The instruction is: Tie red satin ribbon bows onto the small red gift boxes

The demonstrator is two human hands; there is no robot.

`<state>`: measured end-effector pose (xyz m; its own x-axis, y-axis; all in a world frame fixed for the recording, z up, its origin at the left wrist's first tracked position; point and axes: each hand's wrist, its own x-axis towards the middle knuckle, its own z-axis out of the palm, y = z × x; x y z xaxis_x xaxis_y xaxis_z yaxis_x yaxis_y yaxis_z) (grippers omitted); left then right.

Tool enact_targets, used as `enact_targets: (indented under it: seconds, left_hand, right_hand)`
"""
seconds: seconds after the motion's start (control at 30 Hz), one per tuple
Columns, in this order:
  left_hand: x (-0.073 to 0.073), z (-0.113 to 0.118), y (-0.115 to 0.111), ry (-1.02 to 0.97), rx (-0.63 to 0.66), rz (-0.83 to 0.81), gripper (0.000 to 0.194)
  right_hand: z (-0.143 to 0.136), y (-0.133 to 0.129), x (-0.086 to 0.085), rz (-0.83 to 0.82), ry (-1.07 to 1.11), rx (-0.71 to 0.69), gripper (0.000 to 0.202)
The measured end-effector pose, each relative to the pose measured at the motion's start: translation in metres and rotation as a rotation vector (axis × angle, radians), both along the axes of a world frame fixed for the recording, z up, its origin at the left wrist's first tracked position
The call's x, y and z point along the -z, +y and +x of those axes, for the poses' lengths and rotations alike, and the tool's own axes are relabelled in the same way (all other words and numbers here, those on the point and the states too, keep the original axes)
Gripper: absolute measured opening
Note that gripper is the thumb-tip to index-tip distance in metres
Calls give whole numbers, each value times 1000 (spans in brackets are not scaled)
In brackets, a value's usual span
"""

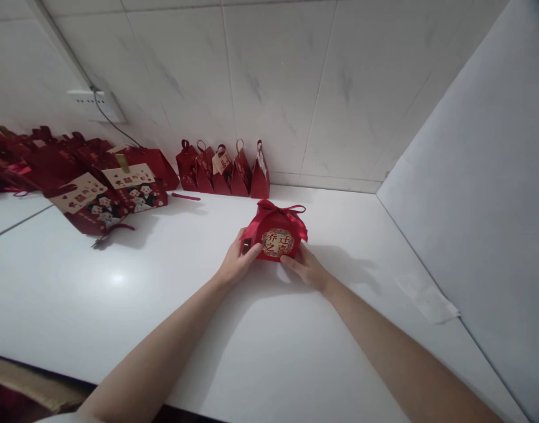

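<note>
A red gift box (pixel 278 242) with a round gold label of red characters is between my two hands, over the white table. A red ribbon bow (pixel 271 208) is tied across its top, with one loop sticking out to the right. My left hand (pixel 240 258) grips the box's left side, thumb on the front near the label. On the lower right, my right hand (pixel 308 267) closes round the box with its thumb just under the label. The fingers behind the box are mostly hidden. Whether its base touches the table I cannot tell.
Several small red boxes with loops (pixel 223 170) stand in a row along the tiled wall. Many red gift bags (pixel 137 191) crowd the left, with loose ribbon (pixel 185 197) beside them. A whitish sheet (pixel 428 299) lies at the right edge by a pale panel.
</note>
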<state>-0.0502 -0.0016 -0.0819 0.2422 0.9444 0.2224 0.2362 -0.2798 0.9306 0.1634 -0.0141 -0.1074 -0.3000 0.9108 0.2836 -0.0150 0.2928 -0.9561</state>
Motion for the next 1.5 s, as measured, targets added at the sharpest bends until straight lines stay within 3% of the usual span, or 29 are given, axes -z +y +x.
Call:
enact_targets:
  seconds: [0.1,0.27,0.4,0.57,0.9,1.5]
  left_hand:
    - [4,11,-4,-98,-74,-3,59]
    - [-1,18,-8,-270,120,-96,60]
    - [0,14,-5,-273,164,-187,60]
    - [15,8,5,-327,174,-283,68]
    - [19,5,8,-279,155,-308,72]
    - [15,6,6,-229,157,-295,72]
  right_hand:
    - [-9,-5,-5,-64,142,50,60]
    - [-17,-12,-9,-45,169,177,63]
    - [-11,-13,-8,7,180,151,62]
    - [-5,-15,-8,-46,206,67,72]
    - [-9,-13,-1,-101,195,188,80]
    - [-7,-11,0,-93,156,207,72]
